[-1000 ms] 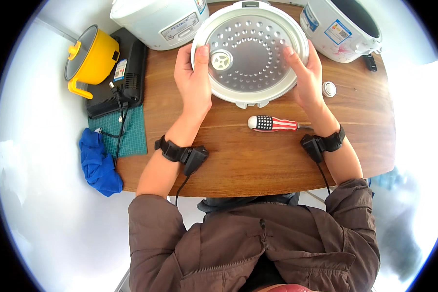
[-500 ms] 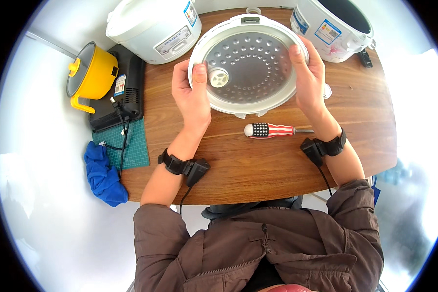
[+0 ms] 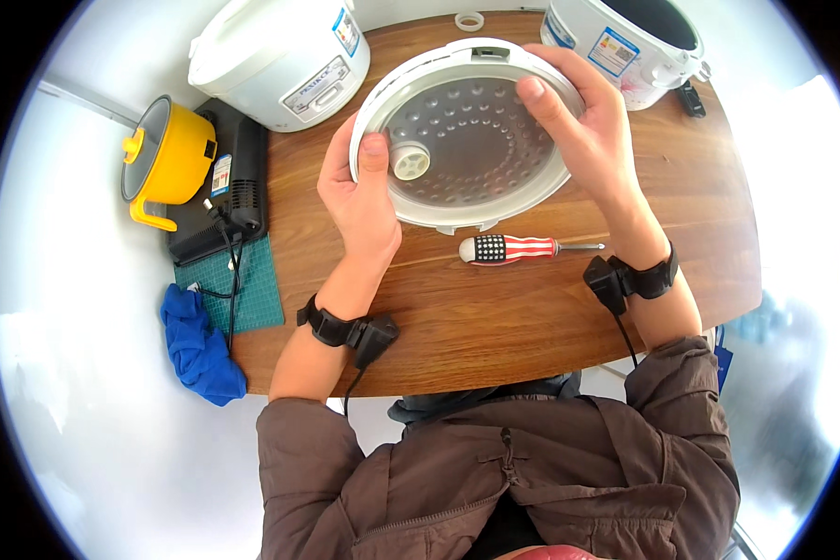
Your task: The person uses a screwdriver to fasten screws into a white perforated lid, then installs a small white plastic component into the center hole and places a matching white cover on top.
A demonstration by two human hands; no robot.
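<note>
Between my hands is a round rice cooker lid, held up over the table with its dimpled metal inner side showing. A white round vent cap sits on the metal near the lid's left edge. My left hand grips the left rim, thumb on the front. On the upper right rim, my right hand has its thumb over the inner face and its fingers behind the edge. Just below the lid, a screwdriver with a stars-and-stripes handle lies on the table, tip to the right.
A white rice cooker stands at the back left, an open white cooker body at the back right. A white ring lies between them. Leftward are a yellow pot, a black appliance, a green mat and a blue cloth.
My right hand has slid up along the rim to the upper right. The lid has tilted and shifted slightly, uncovering the white ring behind it; the screwdriver's tip now shows fully.
</note>
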